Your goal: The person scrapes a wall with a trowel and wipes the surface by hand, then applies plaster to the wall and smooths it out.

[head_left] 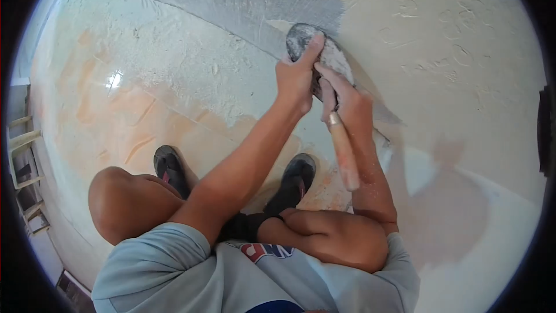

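Observation:
In front of me, my left hand (298, 78) is closed round the near left side of a dark oval piece (333, 58) streaked with white plaster, the thumb lying across its face. My right hand (350, 97), its fingers coated in pale dust, is closed at the lower right edge of the oval piece. A tool with a worn wooden handle (344, 153) and a metal collar is in the right hand; the handle hangs back toward me along the forearm. The tool's working end is hidden by the fingers and the oval piece.
Beyond my hands a grey combed patch (272, 3) borders a pale wall surface (452, 52) with raised curly marks. White residue and orange stains cover the floor (139, 98) around my dark shoes (298, 177). A ladder-like wooden frame (24, 139) stands at the far left.

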{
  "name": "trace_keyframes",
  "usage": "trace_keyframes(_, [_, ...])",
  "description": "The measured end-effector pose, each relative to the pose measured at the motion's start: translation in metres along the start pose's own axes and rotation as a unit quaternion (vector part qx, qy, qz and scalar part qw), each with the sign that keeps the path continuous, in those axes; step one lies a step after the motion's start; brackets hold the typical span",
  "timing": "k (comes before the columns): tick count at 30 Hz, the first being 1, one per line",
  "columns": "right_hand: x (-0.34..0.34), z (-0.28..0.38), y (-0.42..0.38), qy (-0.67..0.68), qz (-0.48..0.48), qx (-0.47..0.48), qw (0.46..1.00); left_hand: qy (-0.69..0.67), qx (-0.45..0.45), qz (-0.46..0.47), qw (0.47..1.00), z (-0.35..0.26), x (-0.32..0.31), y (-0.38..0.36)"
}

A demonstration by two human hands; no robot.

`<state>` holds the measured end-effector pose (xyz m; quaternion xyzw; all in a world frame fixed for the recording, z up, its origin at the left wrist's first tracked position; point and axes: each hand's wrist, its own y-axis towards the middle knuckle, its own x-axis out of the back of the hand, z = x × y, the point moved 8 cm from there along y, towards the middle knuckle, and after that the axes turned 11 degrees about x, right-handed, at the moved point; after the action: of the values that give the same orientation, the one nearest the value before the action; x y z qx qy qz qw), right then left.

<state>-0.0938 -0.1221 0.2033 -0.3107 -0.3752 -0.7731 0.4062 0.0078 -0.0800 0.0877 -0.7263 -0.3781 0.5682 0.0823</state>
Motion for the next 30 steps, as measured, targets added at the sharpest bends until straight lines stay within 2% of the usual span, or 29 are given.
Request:
trace_keyframes(2, [0.0, 0.001, 0.003, 0.018, 0.083, -0.078, 0.993, 0.002, 0.042, 0.004, 0.999, 0.006, -0.008, -0.007])
trace_keyframes(3, [0.009, 0.005, -0.003, 0.037, 0.085, -0.135, 0.987, 0.016, 0.043, -0.014, 0.999, 0.012, -0.009, -0.011])
trace_keyframes(5, [0.013, 0.004, -0.01, -0.023, -0.027, -0.021, 0.999, 0.006, 0.028, -0.026, 0.999, 0.014, -0.02, -0.02])
trace_keyframes(6, [0.013, 0.009, -0.007, -0.017, -0.036, 0.012, 0.999, 0.011, 0.014, -0.047, 0.999, 0.013, -0.014, -0.018])
trace_keyframes(8, [-0.009, -0.002, 0.004, 0.038, 0.086, -0.091, 0.991, 0.011, 0.004, -0.04, 0.999, -0.002, 0.001, -0.006])
trace_keyframes(9, [-0.012, 0.008, 0.015, -0.042, 0.049, 0.006, 0.998, -0.019, -0.003, 0.001, 1.0, -0.008, -0.002, -0.005])
trace_keyframes(10, [-0.005, 0.011, 0.012, -0.044, 0.055, 0.011, 0.997, -0.02, 0.008, -0.014, 1.0, -0.002, -0.002, -0.005])
trace_keyframes(12, [0.009, 0.003, -0.003, 0.055, 0.039, -0.152, 0.986, -0.002, -0.003, -0.043, 0.999, 0.004, -0.012, -0.015])
trace_keyframes(14, [0.004, 0.0, -0.006, 0.04, 0.019, -0.126, 0.991, 0.008, 0.011, -0.045, 0.999, 0.004, -0.008, -0.011])
trace_keyframes(17, [0.001, 0.014, 0.0, -0.042, -0.013, 0.029, 0.999, -0.012, 0.03, -0.002, 0.999, 0.007, -0.01, -0.009])
trace_keyframes(18, [0.008, 0.017, -0.002, -0.045, -0.007, 0.03, 0.999, -0.017, 0.021, -0.004, 1.0, 0.007, -0.013, -0.013])
trace_keyframes(20, [0.012, -0.002, -0.013, 0.081, 0.041, -0.195, 0.977, 0.019, 0.012, -0.037, 0.999, 0.008, -0.016, -0.023])
trace_keyframes(21, [0.015, 0.007, -0.007, 0.039, -0.013, -0.115, 0.993, 0.021, 0.011, -0.034, 0.999, 0.007, -0.017, -0.022])
trace_keyframes(23, [0.012, 0.007, -0.003, 0.07, 0.009, -0.113, 0.991, 0.007, 0.001, -0.031, 1.0, 0.007, -0.015, -0.019])
trace_keyframes(24, [0.008, 0.005, 0.003, 0.035, 0.019, -0.067, 0.997, 0.032, 0.019, -0.045, 0.998, 0.005, -0.005, -0.011])
trace_keyframes(25, [0.012, 0.006, 0.002, 0.031, 0.017, -0.067, 0.997, 0.014, 0.016, -0.025, 0.999, 0.001, -0.007, -0.012])
trace_keyframes(27, [0.006, -0.001, -0.003, 0.076, 0.069, -0.166, 0.981, -0.009, 0.016, 0.0, 1.0, 0.002, -0.012, -0.015])
trace_keyframes(28, [0.004, -0.002, -0.004, 0.08, 0.066, -0.168, 0.98, 0.0, 0.012, -0.011, 1.0, 0.007, -0.015, -0.017])
trace_keyframes(30, [0.011, 0.008, 0.001, 0.036, -0.002, -0.061, 0.997, 0.008, 0.016, -0.017, 1.0, 0.01, -0.017, -0.019])
